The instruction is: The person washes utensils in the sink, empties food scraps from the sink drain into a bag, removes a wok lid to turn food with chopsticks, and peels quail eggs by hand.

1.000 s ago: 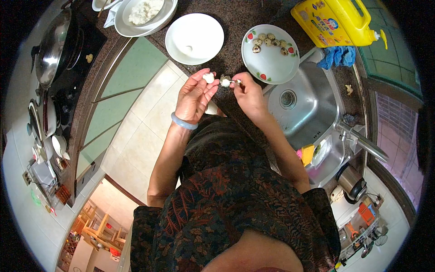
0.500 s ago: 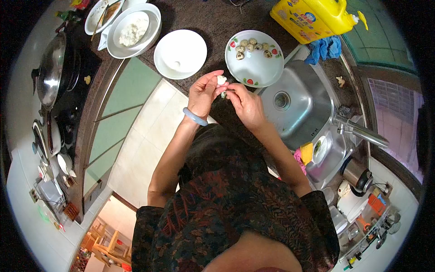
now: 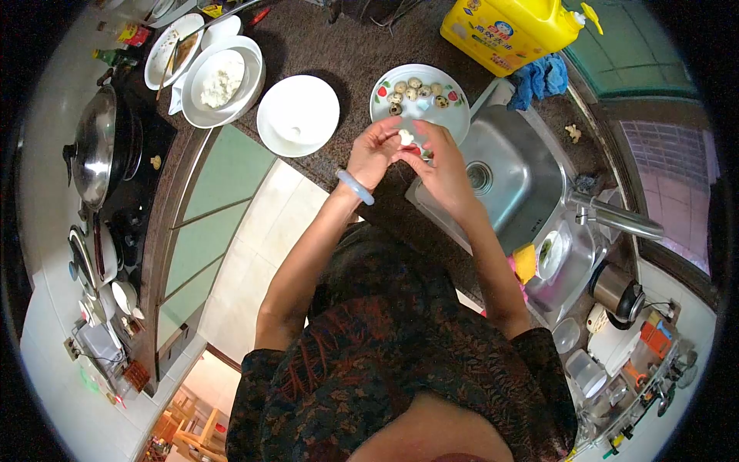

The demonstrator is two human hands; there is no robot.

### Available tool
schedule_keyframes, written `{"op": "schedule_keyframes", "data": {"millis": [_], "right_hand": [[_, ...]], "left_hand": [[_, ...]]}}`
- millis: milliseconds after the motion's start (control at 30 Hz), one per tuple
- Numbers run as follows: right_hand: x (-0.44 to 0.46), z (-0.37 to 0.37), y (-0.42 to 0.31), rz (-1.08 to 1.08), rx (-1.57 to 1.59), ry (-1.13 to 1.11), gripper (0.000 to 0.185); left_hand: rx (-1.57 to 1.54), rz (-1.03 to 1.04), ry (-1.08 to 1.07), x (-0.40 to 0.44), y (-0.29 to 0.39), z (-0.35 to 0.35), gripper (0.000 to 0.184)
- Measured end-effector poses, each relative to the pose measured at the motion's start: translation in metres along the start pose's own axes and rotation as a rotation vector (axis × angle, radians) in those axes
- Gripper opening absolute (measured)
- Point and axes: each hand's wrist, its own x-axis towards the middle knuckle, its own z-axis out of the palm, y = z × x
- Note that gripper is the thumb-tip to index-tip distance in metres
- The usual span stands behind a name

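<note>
A white peeled quail egg [image 3: 406, 138] is pinched in the fingers of my left hand [image 3: 372, 158], which has a pale bangle at the wrist. My right hand [image 3: 443, 165] curves round the egg from the other side, thumb and fingers closed in on it. Both hands are over the near edge of a white plate [image 3: 456, 123] with red and green decoration. Several speckled quail eggs [image 3: 414, 83] lie in the plate, with a small pale piece beside them. Left of my hands stands a white bowl [image 3: 299, 100] with one small white round thing inside.
The steel sink [image 3: 508, 165] with its faucet [image 3: 620, 217] is on the right. A yellow jug [image 3: 504, 35] and a blue cloth [image 3: 539, 79] sit behind it. Stacked bowls with white food [image 3: 223, 81] stand at the back left, near a wok [image 3: 96, 146] on the stove.
Both hands have moved right, over the plate's edge, with the egg still in my left fingers. My right hand has come up round the egg. A small pale piece now shows in the plate.
</note>
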Motion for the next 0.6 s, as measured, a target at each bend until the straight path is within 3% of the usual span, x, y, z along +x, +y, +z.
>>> {"op": "schedule_keyframes", "data": {"millis": [67,300,367,500,600], "right_hand": [[0.008,0.000,0.003,-0.127,0.012,-0.047,0.037],[0.024,0.015,0.061,-0.045,-0.098,-0.002,0.028],[0.033,0.012,0.059,-0.055,-0.529,0.062,0.024],[0.038,0.022,0.066,-0.028,-0.559,-0.053,0.021],[0.043,0.028,0.067,-0.146,-0.302,-0.169,0.019]], "left_hand": [[0.044,-0.019,0.022,0.005,-0.004,0.007,0.032],[0.053,-0.070,0.029,0.015,-0.020,0.013,0.037],[0.159,-0.031,0.040,0.010,-0.023,0.011,0.035],[0.155,-0.054,0.036,-0.008,-0.019,0.005,0.031],[0.190,-0.039,0.074,-0.020,-0.016,-0.005,0.028]]}}
